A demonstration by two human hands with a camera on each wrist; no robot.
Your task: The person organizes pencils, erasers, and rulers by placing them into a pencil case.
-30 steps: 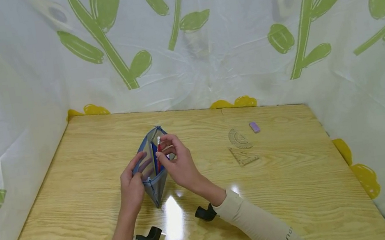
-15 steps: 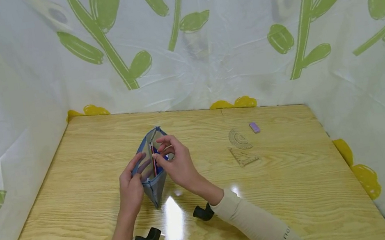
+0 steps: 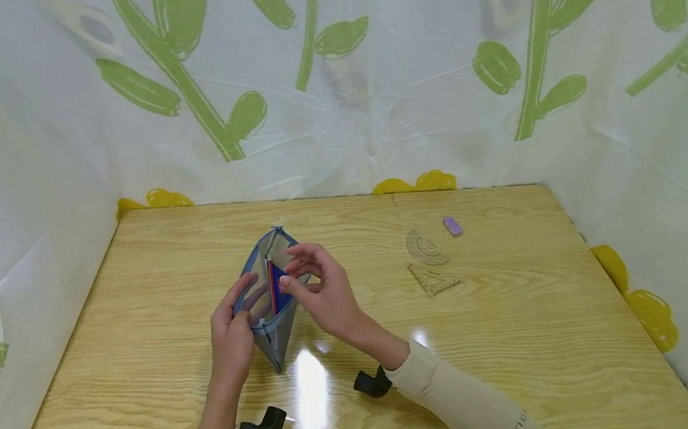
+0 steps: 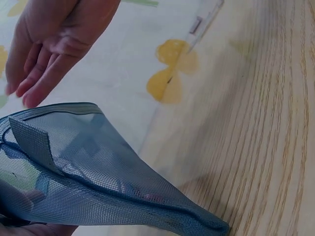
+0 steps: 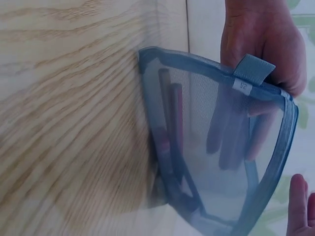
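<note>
A blue mesh pencil pouch [image 3: 274, 347] stands tilted on the table with its zip mouth open. My left hand [image 3: 233, 342] grips its left side, fingers inside and thumb outside; in the right wrist view those fingers show through the mesh [image 5: 202, 157]. Inside lie slim pencils [image 3: 270, 277], one red, beside a flat dark blue piece [image 3: 279, 288]. At the pouch's right edge hovers my right hand [image 3: 333, 298], holding nothing. The left wrist view has the right hand [image 4: 64, 34] apart from the pouch, its fingers loosely bent.
Right of the pouch lie a clear protractor [image 3: 418, 251], a clear set square [image 3: 422, 283] and a purple eraser [image 3: 452, 226]. A white sheet [image 3: 334, 149] with printed flowers hangs around the back and sides of the wooden table [image 3: 516, 337].
The red pencil that my right hand pinched has gone down into the pouch. That hand has let go and drawn slightly right; the left hand keeps its hold.
</note>
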